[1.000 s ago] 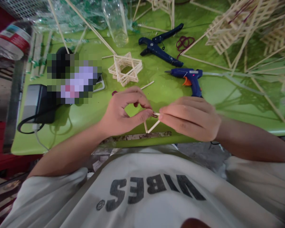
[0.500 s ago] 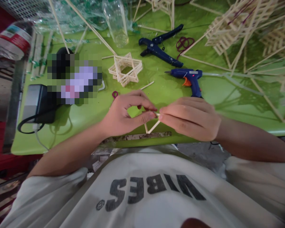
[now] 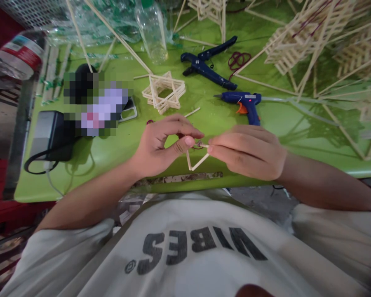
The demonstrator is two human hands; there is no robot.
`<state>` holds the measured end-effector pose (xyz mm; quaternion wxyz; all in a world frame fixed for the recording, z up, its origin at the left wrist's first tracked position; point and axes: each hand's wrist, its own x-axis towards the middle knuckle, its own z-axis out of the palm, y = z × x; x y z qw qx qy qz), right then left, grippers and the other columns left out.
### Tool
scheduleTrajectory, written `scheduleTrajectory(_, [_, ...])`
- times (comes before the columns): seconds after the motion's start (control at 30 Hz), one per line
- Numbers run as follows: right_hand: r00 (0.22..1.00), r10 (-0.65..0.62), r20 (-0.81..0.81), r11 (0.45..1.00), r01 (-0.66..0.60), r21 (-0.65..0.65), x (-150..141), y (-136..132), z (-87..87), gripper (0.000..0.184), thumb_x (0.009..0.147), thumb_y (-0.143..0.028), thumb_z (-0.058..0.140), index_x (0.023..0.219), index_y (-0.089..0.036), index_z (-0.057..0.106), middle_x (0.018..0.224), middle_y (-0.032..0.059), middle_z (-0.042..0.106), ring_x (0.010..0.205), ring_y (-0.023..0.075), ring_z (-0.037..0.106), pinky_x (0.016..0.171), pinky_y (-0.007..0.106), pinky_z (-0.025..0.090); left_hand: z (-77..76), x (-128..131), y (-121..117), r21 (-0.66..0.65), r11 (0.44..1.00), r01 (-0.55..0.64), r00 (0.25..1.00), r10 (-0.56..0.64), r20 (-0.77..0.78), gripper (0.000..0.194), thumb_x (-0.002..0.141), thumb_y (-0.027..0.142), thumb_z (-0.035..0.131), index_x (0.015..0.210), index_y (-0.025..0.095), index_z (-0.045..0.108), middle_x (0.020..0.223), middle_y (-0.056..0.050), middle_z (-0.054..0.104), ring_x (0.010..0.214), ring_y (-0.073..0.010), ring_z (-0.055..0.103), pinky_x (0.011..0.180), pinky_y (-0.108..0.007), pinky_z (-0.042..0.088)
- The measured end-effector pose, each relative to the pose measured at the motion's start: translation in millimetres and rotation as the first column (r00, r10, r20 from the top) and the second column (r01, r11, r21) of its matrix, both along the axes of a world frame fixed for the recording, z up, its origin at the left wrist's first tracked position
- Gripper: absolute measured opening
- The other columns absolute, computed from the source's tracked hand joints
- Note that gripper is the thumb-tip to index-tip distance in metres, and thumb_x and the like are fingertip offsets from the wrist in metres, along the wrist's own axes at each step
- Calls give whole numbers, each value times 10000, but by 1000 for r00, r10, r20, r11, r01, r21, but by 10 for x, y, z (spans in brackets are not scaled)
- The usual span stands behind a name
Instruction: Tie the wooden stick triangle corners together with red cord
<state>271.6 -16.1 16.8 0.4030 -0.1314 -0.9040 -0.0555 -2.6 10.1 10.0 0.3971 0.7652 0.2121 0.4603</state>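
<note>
A small triangle of thin wooden sticks (image 3: 198,162) is pinched by my right hand (image 3: 250,153), with one corner pointing towards my body. Dark red string (image 3: 198,144) is looped at the triangle's far stick, between my two hands. My left hand (image 3: 160,146) curves around from the left, its thumb and fingers bent at the string; its exact grip is partly hidden. Part of the string's loop shows behind the left hand. Just beyond lies a six-pointed star of stacked sticks (image 3: 179,99), and a loose short stick (image 3: 193,112) rests near it.
A blue glue gun (image 3: 249,103) with a lit red light lies beyond my right hand. Behind it are a dark blue cutter (image 3: 204,68) and coiled red string (image 3: 239,61). A clear bottle (image 3: 153,35), black power adapter (image 3: 57,136) and larger stick structures (image 3: 297,45) surround the green table (image 3: 105,165).
My left thumb has drawn back slightly from the triangle, showing more of the string loop. The right hand keeps its pinch, and the triangle has shifted slightly.
</note>
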Motion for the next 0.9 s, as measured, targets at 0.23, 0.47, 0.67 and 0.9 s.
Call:
scheduleTrajectory(0.23, [999,39,-31,999,-39,-5,-10,18,-13,152,1135,-63,644,1214,-47,773,1103,154,809,881,216,761,705,379,620,-3,10,-37,-13,999,-40,999,41,23,90,1078,331,869,1142,281,910,987,-68,843,866,-177,777,711,-323,632])
scheduleTrajectory(0.47, [1000,3,-24,1000,-3,-15,-1,12,-38,185,1169,-102,594,1238,-107,766,1132,122,816,884,203,751,700,373,623,-1,29,-44,35,993,-111,992,113,-54,331,1112,515,817,946,232,774,845,-46,751,753,-155,674,668,-325,564])
scheduleTrajectory(0.67, [999,22,-24,999,-23,-28,9,-3,-16,184,1151,-71,604,1255,-70,757,1133,157,809,908,222,771,715,387,623,35,16,-49,103,980,-170,974,182,-131,427,1164,561,717,924,214,649,759,-3,662,643,-123,579,572,-293,435])
scheduleTrajectory(0.9, [1000,14,-6,999,-14,-30,8,9,-16,209,1179,-99,550,1265,-100,741,1118,145,825,895,228,774,688,395,641,29,11,-98,93,977,-192,950,209,-232,498,1225,576,559,880,219,599,696,7,575,583,-125,504,544,-297,403])
